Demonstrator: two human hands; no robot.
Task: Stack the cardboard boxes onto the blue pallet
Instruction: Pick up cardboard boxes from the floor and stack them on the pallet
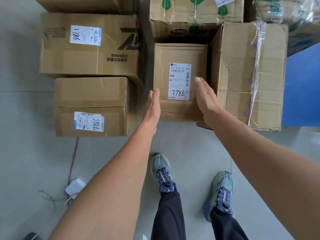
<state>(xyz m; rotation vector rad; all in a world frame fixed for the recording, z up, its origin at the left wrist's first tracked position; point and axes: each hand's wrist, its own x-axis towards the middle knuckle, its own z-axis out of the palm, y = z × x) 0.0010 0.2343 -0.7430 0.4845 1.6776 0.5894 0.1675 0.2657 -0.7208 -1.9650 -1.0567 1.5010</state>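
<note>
A small cardboard box (180, 54) with a white label marked 7786 stands on the floor straight ahead. My left hand (153, 104) is flat with straight fingers at the box's left edge. My right hand (206, 97) is flat over the box's right part, beside the label. Neither hand holds anything, and I cannot tell whether they touch the box. A tall box (249, 75) stands against its right side. The blue pallet (301, 90) shows at the right edge behind that tall box.
Two boxes (90, 47) (91, 94) lie on the floor at left. More boxes, one with green leaf prints (195, 11), stand behind. A white power strip (75, 187) with a purple cable lies at lower left. My feet stand on the grey floor.
</note>
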